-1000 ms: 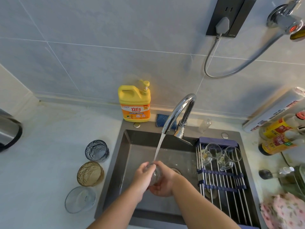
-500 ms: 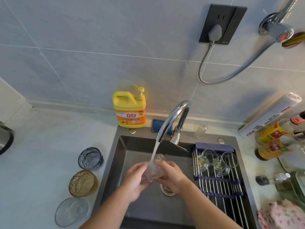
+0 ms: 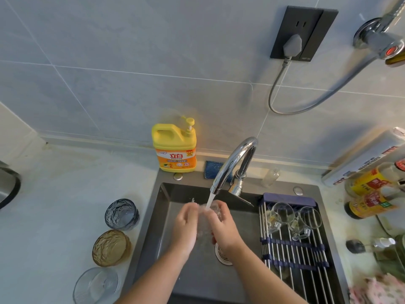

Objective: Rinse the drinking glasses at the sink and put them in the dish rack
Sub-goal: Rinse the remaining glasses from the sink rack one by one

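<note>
Over the sink (image 3: 162,218), both hands (image 3: 205,229) clasp a clear glass (image 3: 213,210) between them.

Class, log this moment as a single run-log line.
step: rinsing | left hand, right hand: grip clear glass under faucet stream | dish rack: two glasses lying | counter: blue glass, amber glass, ribbed glass

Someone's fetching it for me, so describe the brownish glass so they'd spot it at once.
Find the dark sink; three glasses line the pale counter to its left. The amber glass is the middle one, between the blue-grey glass and the clear glass, and the only brown one.
</note>
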